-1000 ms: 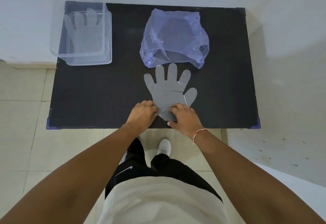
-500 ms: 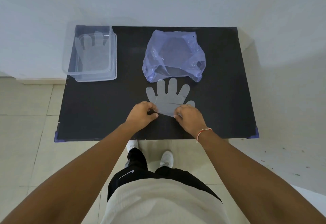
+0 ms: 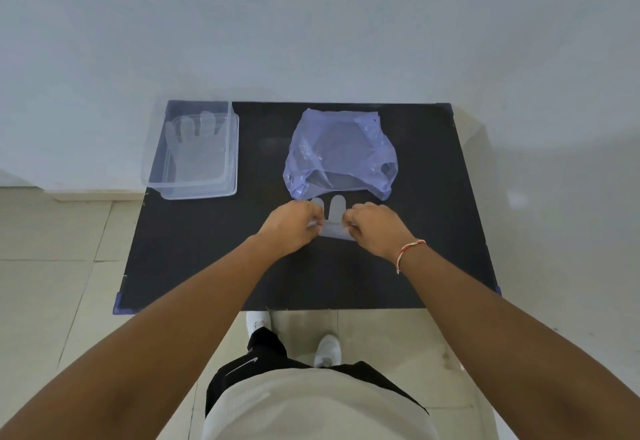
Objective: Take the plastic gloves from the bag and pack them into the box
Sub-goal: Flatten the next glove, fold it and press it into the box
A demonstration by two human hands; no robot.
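Observation:
A clear plastic glove (image 3: 335,218) lies on the black table (image 3: 194,252) just in front of the purple bag (image 3: 341,155). My left hand (image 3: 292,226) pinches its left side and my right hand (image 3: 375,228) pinches its right side; its lower part looks folded up, with only two fingertips showing beyond my hands. The clear box (image 3: 231,148) stands at the table's far left with another glove (image 3: 195,148) lying flat in it. The bag is crumpled, its mouth facing me, and greyish shapes show through it.
A white wall runs right behind the table. Tiled floor lies to the left and in front, where my white shoes (image 3: 327,349) stand near the table's front edge. The right side of the table is bare black surface.
Both hands have moved away from me toward the bag, carrying the glove's cuff end over its palm. Less of the glove shows now. The view has also tilted upward.

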